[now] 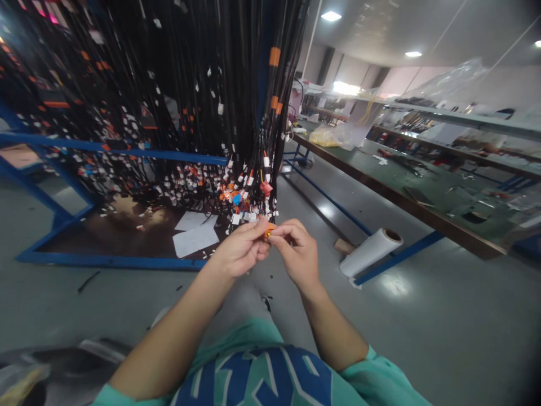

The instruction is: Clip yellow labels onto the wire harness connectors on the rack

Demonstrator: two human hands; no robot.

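A small orange connector [269, 228], with a yellow bit showing, sits between the left hand [243, 248] and right hand [298, 251], each grip pinching it and partly hiding its shape. Just beyond, slender black cables [236, 84] ending in white plugs [235, 218] crowd a blue frame [169, 153]. Rightward, a pale, hollow-cored roll [367, 254] is near a green-topped counter [367, 166].

Large blue lettering [257, 375] across the teal shirt [253, 332], its wording too unclear to read.
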